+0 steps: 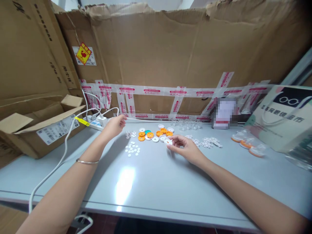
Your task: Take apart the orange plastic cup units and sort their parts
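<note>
My right hand [185,148] pinches a white round plastic ring piece [167,142] by its edge, a little above the table. Raised behind the clear small parts [131,134], my left hand [117,124] has its fingers curled together; whatever they hold, if anything, is hidden. Between the hands lie orange round pieces [149,135], a teal one [147,132] and white ones [155,139]. Several small white discs [132,149] are scattered nearer to me. White small parts [210,142] lie in a pile to the right of my right hand.
Clear domed pieces [191,124] stand at the back. On the right are orange-based clear-topped pieces [257,150] and a paper bag [280,120]. An open carton [58,125], a power strip [97,124] and a white cable [65,151] occupy the left. Cardboard [156,52] walls the rear.
</note>
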